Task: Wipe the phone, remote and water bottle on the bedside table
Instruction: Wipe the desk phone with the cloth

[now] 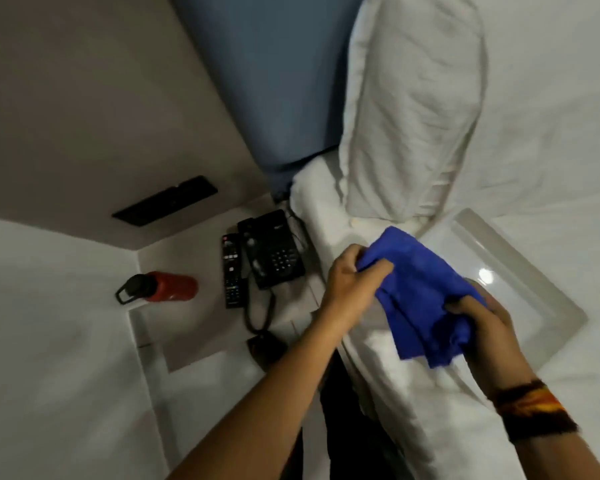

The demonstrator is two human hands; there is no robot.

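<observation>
A black corded phone (273, 252) lies on the white bedside table (194, 334), with a black remote (232, 270) right beside it on the left. Further left stands a red water bottle (167, 286) with a black cap. Both my hands hold a blue cloth (426, 296) over the bed's edge, to the right of the table. My left hand (349, 284) pinches the cloth's upper left part. My right hand (482, 320) grips its lower right part. Neither hand touches the phone, remote or bottle.
A white pillow (416, 109) stands on the bed (551, 150) against a blue headboard (274, 81). A white tray (520, 271) lies on the bed behind the cloth. A black panel (165, 200) sits on the wall above the table. The phone's cord (257, 317) loops down to the table's front.
</observation>
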